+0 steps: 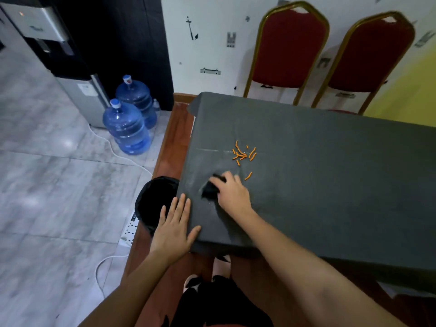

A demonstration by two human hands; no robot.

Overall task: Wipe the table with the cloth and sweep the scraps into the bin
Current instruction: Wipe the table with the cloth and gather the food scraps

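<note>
A dark grey table [318,166] fills the right of the view. Several small orange scraps [243,153] lie in a loose pile near its left end, with one stray scrap [248,176] closer to me. My right hand [232,193] presses a black cloth [210,191] flat on the table, just below the scraps. My left hand [175,228] rests flat with fingers spread on the table's near left corner. A black bin [153,199] stands on the floor against the table's left edge, partly hidden by my left hand.
Two red chairs with gold frames [290,50] stand behind the table. Two blue water jugs [127,127] and a water dispenser [47,43] stand at the left. A white power strip [129,228] and cable lie on the floor beside the bin.
</note>
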